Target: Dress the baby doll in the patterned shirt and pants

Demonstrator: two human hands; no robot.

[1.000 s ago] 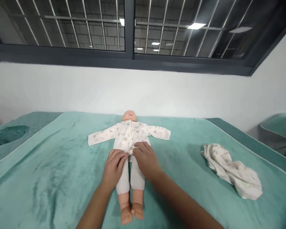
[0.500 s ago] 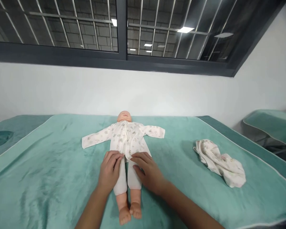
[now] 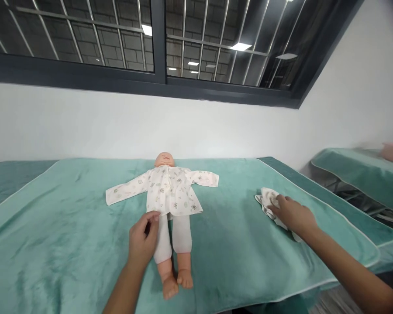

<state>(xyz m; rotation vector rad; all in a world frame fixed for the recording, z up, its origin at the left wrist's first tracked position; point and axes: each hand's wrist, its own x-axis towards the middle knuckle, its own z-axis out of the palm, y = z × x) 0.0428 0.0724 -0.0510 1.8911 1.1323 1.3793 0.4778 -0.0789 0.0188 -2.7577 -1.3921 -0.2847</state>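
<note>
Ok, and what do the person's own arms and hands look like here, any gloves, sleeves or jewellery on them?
Both are bare. The left hand and the right hand wear no gloves, and no ring, watch or bracelet shows. Both forearms are uncovered as far as the bottom edge of the picture, so no sleeve is visible. No marks or tattoos can be made out.

A doll (image 3: 169, 205) lies on its back at the frame's centre on a blanket (image 3: 68, 226), head toward the wall (image 3: 196, 126). The left hand (image 3: 143, 240) rests beside its legs, lower centre. At right, well apart, the right hand (image 3: 291, 213) lies on a crumpled garment (image 3: 267, 199).
</note>
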